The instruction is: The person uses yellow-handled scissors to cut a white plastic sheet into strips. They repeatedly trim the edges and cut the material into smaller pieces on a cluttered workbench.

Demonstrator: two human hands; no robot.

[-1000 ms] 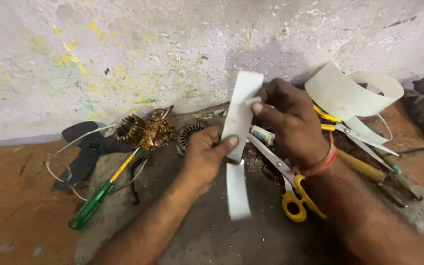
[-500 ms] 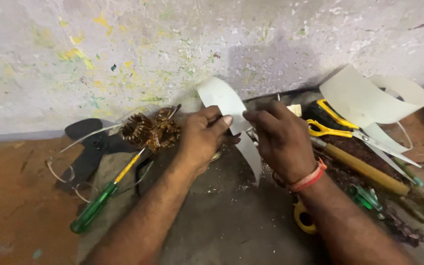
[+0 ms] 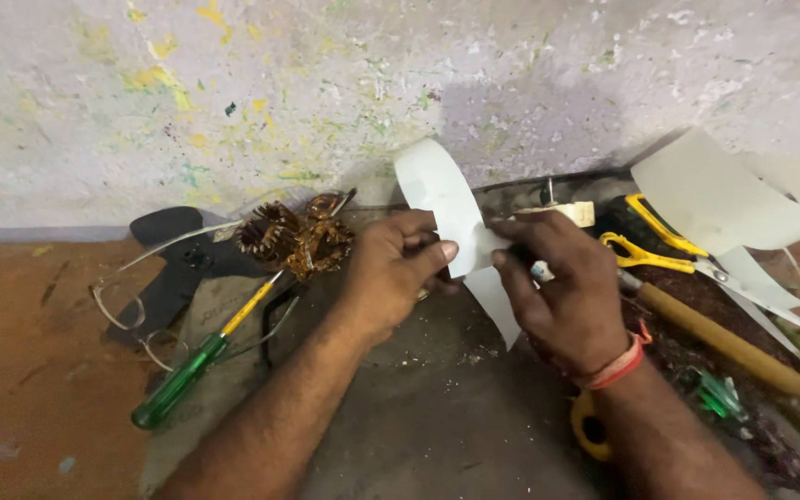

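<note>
Both hands meet at frame centre over a grimy dark floor, gripping one white strip (image 3: 444, 199) of stiff sheet between them. The left hand (image 3: 391, 273) is closed on the strip's middle, thumb on its front face and fingers curled behind, knuckles toward the wall. The right hand (image 3: 562, 287) pinches the same strip just beside the left thumb, fingers bent over it; a small white cylindrical piece with a blue band (image 3: 541, 271) pokes out under its fingers, held how exactly cannot be told. The strip arcs upward from between the hands to a rounded end above the left hand, and its other end hangs down in a point below the right hand's fingers. A red band (image 3: 618, 368) sits on the right wrist. Left of the left hand, near it, lies a copper wire coil (image 3: 293, 239), with a green-handled screwdriver (image 3: 198, 356) with a yellow shaft running down-left from it, and a flat black piece (image 3: 178, 259) and loose grey wire (image 3: 118, 296) further left. Right of the right hand lie yellow-handled scissors (image 3: 659, 248), a wooden-handled tool (image 3: 719, 338) and large white sheet offcuts (image 3: 724, 199). A second yellow scissor handle (image 3: 590, 428) shows under the right forearm. A roll of tape (image 3: 562, 211) sits just above the right hand. Behind everything is a paint-flecked wall (image 3: 233, 83).
</note>
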